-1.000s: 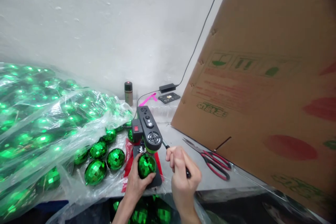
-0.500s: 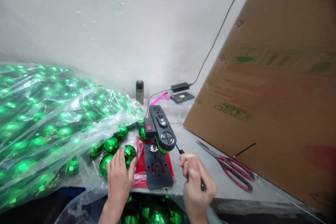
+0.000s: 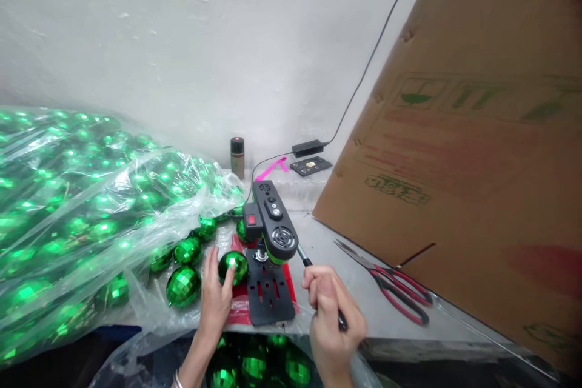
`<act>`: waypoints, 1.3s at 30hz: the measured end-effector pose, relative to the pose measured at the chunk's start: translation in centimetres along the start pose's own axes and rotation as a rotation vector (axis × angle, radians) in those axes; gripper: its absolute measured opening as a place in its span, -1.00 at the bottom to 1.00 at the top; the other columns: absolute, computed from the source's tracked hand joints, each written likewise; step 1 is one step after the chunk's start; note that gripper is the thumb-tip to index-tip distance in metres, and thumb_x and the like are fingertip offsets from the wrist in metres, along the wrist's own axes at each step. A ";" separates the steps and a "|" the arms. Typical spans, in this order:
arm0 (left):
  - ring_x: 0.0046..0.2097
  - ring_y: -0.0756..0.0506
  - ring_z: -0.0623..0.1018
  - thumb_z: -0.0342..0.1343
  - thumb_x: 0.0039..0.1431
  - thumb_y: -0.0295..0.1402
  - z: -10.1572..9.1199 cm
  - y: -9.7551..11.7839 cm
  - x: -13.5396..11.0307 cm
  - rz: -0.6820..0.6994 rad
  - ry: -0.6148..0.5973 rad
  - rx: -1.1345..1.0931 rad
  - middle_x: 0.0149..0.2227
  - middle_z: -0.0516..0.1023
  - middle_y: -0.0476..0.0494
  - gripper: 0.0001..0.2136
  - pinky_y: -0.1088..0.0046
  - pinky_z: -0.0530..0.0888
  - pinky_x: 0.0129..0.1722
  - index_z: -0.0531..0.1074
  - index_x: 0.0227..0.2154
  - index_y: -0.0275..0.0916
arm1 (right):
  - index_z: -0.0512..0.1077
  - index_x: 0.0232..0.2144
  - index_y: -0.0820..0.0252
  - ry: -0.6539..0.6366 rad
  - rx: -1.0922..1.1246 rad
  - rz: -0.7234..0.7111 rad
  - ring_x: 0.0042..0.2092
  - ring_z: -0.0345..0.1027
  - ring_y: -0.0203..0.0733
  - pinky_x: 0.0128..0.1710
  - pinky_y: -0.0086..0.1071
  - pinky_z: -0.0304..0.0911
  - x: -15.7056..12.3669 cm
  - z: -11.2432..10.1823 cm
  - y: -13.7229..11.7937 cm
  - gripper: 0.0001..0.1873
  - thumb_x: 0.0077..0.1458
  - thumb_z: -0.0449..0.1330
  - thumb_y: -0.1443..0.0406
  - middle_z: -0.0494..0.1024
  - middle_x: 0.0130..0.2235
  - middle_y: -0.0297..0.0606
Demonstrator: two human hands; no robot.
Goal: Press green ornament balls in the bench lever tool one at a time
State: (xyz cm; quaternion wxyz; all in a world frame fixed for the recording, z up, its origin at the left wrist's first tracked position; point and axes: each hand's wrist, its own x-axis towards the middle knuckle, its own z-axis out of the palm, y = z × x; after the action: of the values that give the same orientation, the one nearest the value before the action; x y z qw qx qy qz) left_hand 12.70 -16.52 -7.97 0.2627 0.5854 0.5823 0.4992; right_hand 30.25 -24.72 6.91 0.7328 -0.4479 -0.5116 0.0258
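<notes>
My left hand [image 3: 216,297] cups a shiny green faceted ball [image 3: 233,268], its thumb across the ball's front and its fingers at the left side. Just right of that ball stands a small black bench machine [image 3: 275,218] with a red switch and a slotted black base plate [image 3: 271,294]. Closed in a fist, my right hand [image 3: 334,315] grips the lever handle [image 3: 342,319] that sticks out from the machine's right side. The base plate rests on red material [image 3: 240,309]. More green balls [image 3: 183,285] lie left of my left hand.
Clear plastic [image 3: 173,218] covers a large heap of green balls at left. Others [image 3: 253,367] lie below the table edge. Scissors [image 3: 391,285] and a big cardboard box [image 3: 454,151] are at right. Behind stand a small bottle [image 3: 237,157], a power adapter [image 3: 308,148] and a phone-like slab [image 3: 311,166].
My left hand has moved right, bringing the green ball closer to the machine's base plate. My right hand still grips the lever. The view has shifted slightly.
</notes>
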 end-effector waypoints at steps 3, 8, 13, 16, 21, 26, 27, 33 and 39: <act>0.39 -0.47 0.51 0.15 0.29 0.16 0.9 0.2 0.7 -0.077 -0.035 0.035 0.32 0.54 -0.51 -0.33 -0.19 0.39 0.44 0.46 0.25 -0.25 | 0.27 -0.51 0.11 -0.002 0.001 -0.004 -0.44 0.32 -0.28 -0.46 -0.37 0.12 0.0 0.0 0.0 -0.54 0.53 0.06 0.34 0.36 -0.50 -0.37; 0.37 -0.46 0.53 0.20 0.24 0.16 1.0 1.5 1.0 -0.153 -0.085 0.012 0.33 0.52 -0.49 -0.25 -0.13 0.44 0.38 0.35 0.32 -0.24 | 0.26 -0.50 0.11 -0.015 0.015 0.013 -0.45 0.30 -0.30 -0.48 -0.38 0.09 0.5 0.1 -0.4 -0.53 0.54 0.05 0.32 0.34 -0.51 -0.39; 0.26 -0.42 0.63 0.28 0.14 0.28 0.1 2.1 0.5 -0.350 -0.051 -0.207 0.21 0.65 -0.41 -0.19 -0.03 0.53 0.31 0.43 0.25 -0.24 | 0.26 -0.52 0.11 -0.052 0.000 0.069 -0.46 0.27 -0.32 -0.48 -0.40 0.13 1.7 0.2 -1.3 -0.51 0.55 0.06 0.29 0.34 -0.50 -0.39; 0.10 -0.34 0.73 0.22 0.20 0.34 0.0 2.0 -0.9 -0.450 -0.096 -0.447 0.08 0.73 -0.33 -0.23 0.10 0.65 0.16 0.48 0.20 -0.20 | 0.28 -0.50 0.11 -0.073 -0.002 0.069 -0.46 0.27 -0.33 -0.44 -0.42 0.19 2.1 0.2 -1.6 -0.52 0.56 0.05 0.29 0.33 -0.50 -0.41; -0.01 -0.36 0.77 0.30 0.12 0.35 0.4 2.8 -3.6 -0.563 -0.174 -0.570 0.19 0.64 -0.40 -0.06 0.13 0.77 -0.14 0.29 0.39 -0.17 | 0.28 -0.49 0.11 -0.080 -0.001 0.062 -0.45 0.28 -0.32 -0.44 -0.41 0.19 2.1 0.0 -1.6 -0.53 0.56 0.05 0.30 0.32 -0.50 -0.40; 0.30 -0.37 0.61 0.21 0.26 0.28 0.5 3.6 -4.0 -0.429 -0.204 -0.465 0.35 0.52 -0.35 -0.20 0.14 0.68 0.15 0.29 0.38 -0.11 | 0.29 -0.47 0.11 -0.107 -0.014 0.048 -0.45 0.32 -0.32 -0.43 -0.40 0.20 1.9 -0.3 -1.5 -0.55 0.56 0.04 0.34 0.35 -0.48 -0.40; 0.36 -0.37 0.56 0.19 0.28 0.27 0.5 3.7 -3.9 -0.403 -0.185 -0.416 0.36 0.52 -0.34 -0.24 0.10 0.62 0.25 0.32 0.36 -0.12 | 0.29 -0.47 0.11 -0.110 -0.015 0.040 -0.45 0.32 -0.33 -0.42 -0.40 0.21 1.9 -0.3 -1.5 -0.56 0.55 0.04 0.35 0.35 -0.48 -0.40; 0.36 -0.43 0.55 0.26 0.14 0.20 1.4 3.5 -3.9 -0.260 -0.193 -0.206 0.28 0.59 -0.39 -0.25 -0.02 0.51 0.35 0.40 0.25 -0.20 | 0.28 -0.44 0.11 -0.120 -0.003 0.013 -0.42 0.33 -0.33 -0.42 -0.42 0.22 1.8 -0.4 -1.4 -0.59 0.53 0.04 0.41 0.36 -0.46 -0.39; 0.32 -0.46 0.59 0.36 0.07 0.07 2.3 3.0 -4.6 -0.187 -0.235 -0.083 0.27 0.62 -0.38 -0.23 -0.13 0.48 0.34 0.37 0.30 -0.16 | 0.29 -0.41 0.10 -0.136 0.004 0.021 -0.40 0.34 -0.36 -0.40 -0.47 0.22 1.7 -0.6 -1.4 -0.62 0.53 0.03 0.42 0.38 -0.44 -0.40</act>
State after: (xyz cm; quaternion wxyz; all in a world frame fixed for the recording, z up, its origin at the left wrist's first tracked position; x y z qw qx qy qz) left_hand 16.78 -20.77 -7.43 0.3982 0.5717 0.5783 0.4244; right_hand 30.90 -25.11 9.07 0.6969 -0.4490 -0.5555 0.0645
